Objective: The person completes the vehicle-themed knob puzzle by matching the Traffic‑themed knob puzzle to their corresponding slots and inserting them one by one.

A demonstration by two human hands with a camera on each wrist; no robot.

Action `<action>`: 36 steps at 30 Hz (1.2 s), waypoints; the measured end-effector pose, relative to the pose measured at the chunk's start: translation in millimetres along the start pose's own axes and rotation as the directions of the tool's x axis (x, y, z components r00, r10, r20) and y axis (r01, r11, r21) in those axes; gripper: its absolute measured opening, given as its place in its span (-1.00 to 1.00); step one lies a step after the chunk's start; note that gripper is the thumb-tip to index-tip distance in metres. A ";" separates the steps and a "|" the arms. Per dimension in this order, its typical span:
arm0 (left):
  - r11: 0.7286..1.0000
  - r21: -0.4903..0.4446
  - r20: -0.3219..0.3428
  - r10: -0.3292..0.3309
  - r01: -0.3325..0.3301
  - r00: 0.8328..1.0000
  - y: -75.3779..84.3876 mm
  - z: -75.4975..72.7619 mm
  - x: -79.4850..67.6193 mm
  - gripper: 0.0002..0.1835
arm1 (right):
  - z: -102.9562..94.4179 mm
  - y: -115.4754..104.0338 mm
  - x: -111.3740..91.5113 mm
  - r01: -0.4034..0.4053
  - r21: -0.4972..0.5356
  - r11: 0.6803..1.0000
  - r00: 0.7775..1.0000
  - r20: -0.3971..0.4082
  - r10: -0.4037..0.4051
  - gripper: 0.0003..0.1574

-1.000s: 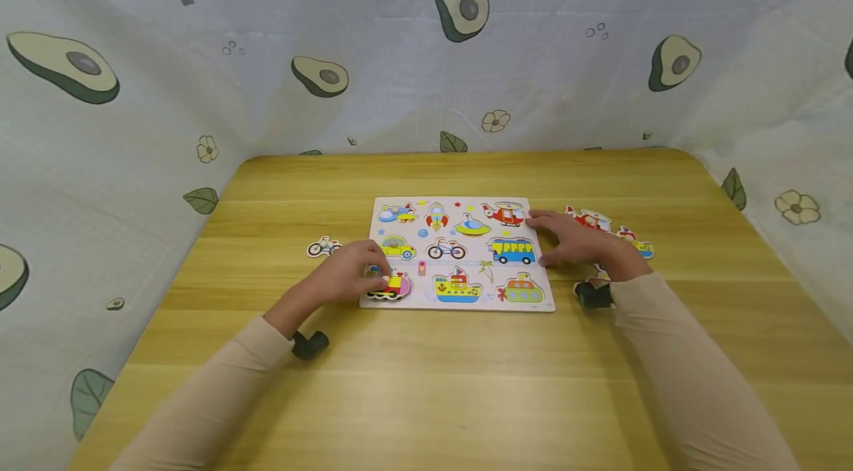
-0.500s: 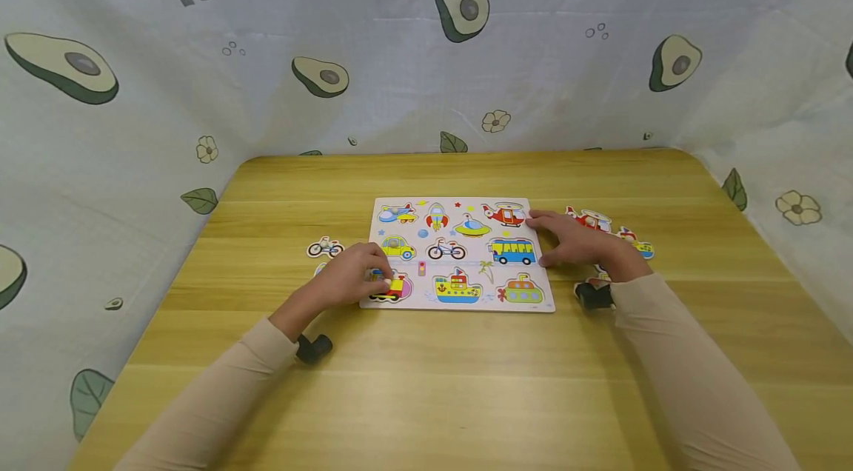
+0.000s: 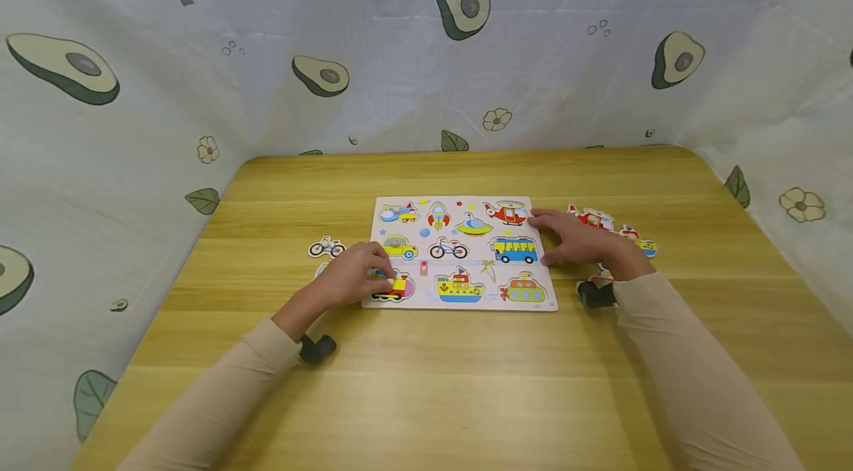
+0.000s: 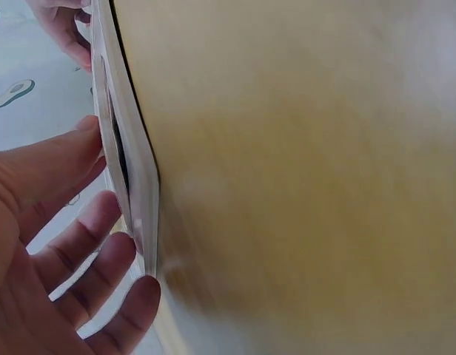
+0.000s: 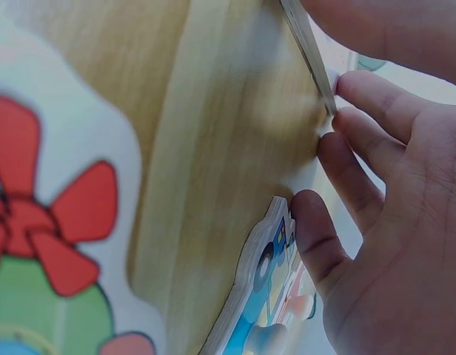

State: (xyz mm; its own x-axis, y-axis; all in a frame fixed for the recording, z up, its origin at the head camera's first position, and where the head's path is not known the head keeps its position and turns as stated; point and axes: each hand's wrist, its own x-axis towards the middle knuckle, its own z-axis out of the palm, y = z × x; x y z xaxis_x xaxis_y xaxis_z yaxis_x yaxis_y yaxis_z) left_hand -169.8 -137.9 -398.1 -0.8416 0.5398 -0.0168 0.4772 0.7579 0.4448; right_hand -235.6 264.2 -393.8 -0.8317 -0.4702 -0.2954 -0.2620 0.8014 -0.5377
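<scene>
Change noted: a second ago the train piece lay askew over the lower-left corner of the puzzle board; it now lines up more closely with its printed place. Over the last half second I record no further clear shift.

Left fingers: the thumb and forefinger of my left hand are nearly closed and appear to pinch the train; the others spread beside the board. The wrist view shows a dark gap along a piece's edge, so I judge it not yet fully seated; a small turn and a press may be called for.

Right fingers: my right hand is spread, holding nothing, fingertips against the board's right edge, apparently steadying it. Unchanged.

Outstanding: the bicycle piece lies left of the board; the helicopter piece and boat piece lie to its right. Whether the train's underside catches the rim, I cannot tell.
</scene>
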 end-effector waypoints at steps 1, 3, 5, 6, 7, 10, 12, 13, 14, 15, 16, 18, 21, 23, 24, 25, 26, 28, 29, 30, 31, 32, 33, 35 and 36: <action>1.000 0.004 -0.001 0.000 0.000 1.000 0.1 0.3 0.3 -0.95 | -0.2 0.1 0.1 0.000 0.000 1.000 1.000 0.000 0.000 0.04; 1.000 0.012 -0.001 -0.007 0.007 1.000 0.5 0.6 0.9 -0.94 | -0.8 -0.3 0.3 0.003 -0.001 1.000 1.000 0.000 -0.003 0.05; 0.999 0.025 0.002 -0.020 0.020 1.000 0.8 0.7 1.6 -0.93 | -1.1 -0.5 0.6 0.007 -0.004 1.000 1.000 0.001 -0.007 0.05; 0.999 0.029 0.003 -0.027 0.027 1.000 0.8 0.6 1.9 -0.93 | -1.4 -0.8 0.5 0.008 -0.006 1.000 1.000 0.002 -0.008 0.05; 0.999 0.030 0.006 -0.038 0.038 0.999 1.1 0.4 2.4 -0.93 | -1.5 -1.0 0.5 0.007 -0.006 1.000 1.000 0.002 -0.007 0.05; 0.997 0.038 0.014 -0.065 0.065 0.998 1.4 0.1 4.4 -0.93 | -1.9 -1.7 0.3 0.007 -0.008 1.000 1.000 0.002 -0.007 0.05; 0.996 0.037 0.018 -0.076 0.075 0.997 1.8 -0.3 5.7 -0.93 | -2.2 -2.0 0.3 0.008 -0.008 1.000 1.000 0.003 -0.007 0.05; 0.996 0.035 0.021 -0.081 0.081 0.996 2.2 -0.5 6.2 -0.94 | -2.4 -2.1 0.4 0.008 -0.009 1.000 1.000 0.003 -0.008 0.05; 0.996 0.033 0.022 -0.083 0.082 0.996 2.3 -0.5 6.5 -0.94 | -2.4 -2.2 0.5 0.008 -0.008 1.000 1.000 0.004 -0.008 0.05; 0.996 0.031 0.023 -0.084 0.084 0.996 2.4 -0.5 6.6 -0.95 | -2.6 -2.3 0.6 0.009 -0.009 1.000 1.000 0.006 -0.009 0.05; 0.996 0.027 0.023 -0.084 0.084 0.996 2.5 -0.6 6.6 -0.95 | -2.6 -2.1 0.8 0.007 -0.008 1.000 1.000 0.006 -0.007 0.05; 0.997 0.018 0.022 -0.082 0.082 0.996 2.4 -0.5 6.4 -0.95 | -2.7 -2.1 0.8 0.004 -0.007 1.000 1.000 0.007 -0.004 0.05; 0.998 0.005 0.020 -0.063 0.063 0.998 0.8 -0.8 5.6 -0.95 | -2.6 -1.7 0.7 0.000 -0.006 1.000 1.000 0.007 0.000 0.04; 0.998 -0.017 0.024 -0.052 0.052 0.998 -1.7 -1.3 4.3 -0.89 | -2.5 -1.3 0.7 -0.002 -0.002 1.000 1.000 0.008 0.002 0.04; 0.998 -0.035 0.027 -0.047 0.048 0.999 -3.2 -2.2 3.3 -0.83 | -2.5 -1.2 0.6 -0.006 0.001 1.000 1.000 0.009 0.006 0.04; 0.997 -0.058 0.029 -0.048 0.050 0.998 -5.6 -3.2 2.0 -0.79 | -2.4 -0.7 0.8 -0.006 0.001 1.000 1.000 0.011 0.006 0.04; 0.995 -0.081 0.027 -0.053 0.055 0.998 -8.4 -4.7 0.5 -0.75 | -2.3 -0.6 0.9 -0.006 0.000 1.000 1.000 0.014 0.006 0.04; 0.988 -0.140 0.012 -0.071 0.071 0.997 -15.4 -9.2 -3.1 -0.71 | -2.1 0.1 1.2 -0.005 -0.001 1.000 1.000 0.017 0.005 0.04; 0.982 -0.167 -0.001 -0.085 0.084 0.996 -19.4 -12.2 -5.2 -0.71 | -1.9 -0.1 1.1 -0.007 -0.004 1.000 1.000 0.019 0.007 0.04; 0.979 -0.182 -0.020 -0.093 0.088 0.995 -23.8 -15.6 -7.4 -0.72 | -1.8 0.3 1.2 -0.010 -0.004 1.000 1.000 0.020 0.010 0.03; 0.976 -0.195 -0.038 -0.110 0.100 0.993 -28.4 -19.1 -9.6 -0.73 | -1.6 0.6 1.4 -0.009 -0.004 1.000 1.000 0.019 0.009 0.03; 0.973 -0.205 -0.057 -0.119 0.105 0.991 -32.4 -23.2 -11.9 -0.74 | -1.6 0.5 1.4 -0.010 -0.003 1.000 1.000 0.019 0.010 0.03; 0.970 -0.215 -0.074 -0.128 0.110 0.989 -36.2 -27.5 -14.3 -0.75 | -1.6 0.5 1.3 -0.011 -0.002 1.000 1.000 0.018 0.011 0.03; 0.969 -0.214 -0.104 -0.145 0.121 0.984 -42.6 -35.9 -18.7 -0.76 | -1.5 0.5 1.4 -0.013 0.002 1.000 1.000 0.017 0.013 0.03; 0.970 -0.210 -0.117 -0.150 0.123 0.982 -45.0 -40.0 -20.6 -0.76 | -1.4 0.8 1.7 -0.012 0.006 1.000 1.000 0.015 0.011 0.02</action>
State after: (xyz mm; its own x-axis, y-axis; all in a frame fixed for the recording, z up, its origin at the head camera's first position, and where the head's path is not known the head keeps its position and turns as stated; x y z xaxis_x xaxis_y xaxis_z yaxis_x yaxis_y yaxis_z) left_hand -184.0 -197.8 -381.9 -0.9274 0.3734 0.0213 0.3060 0.7247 0.6174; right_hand -237.9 264.5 -393.5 -0.8270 -0.4666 -0.3137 -0.2497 0.8047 -0.5386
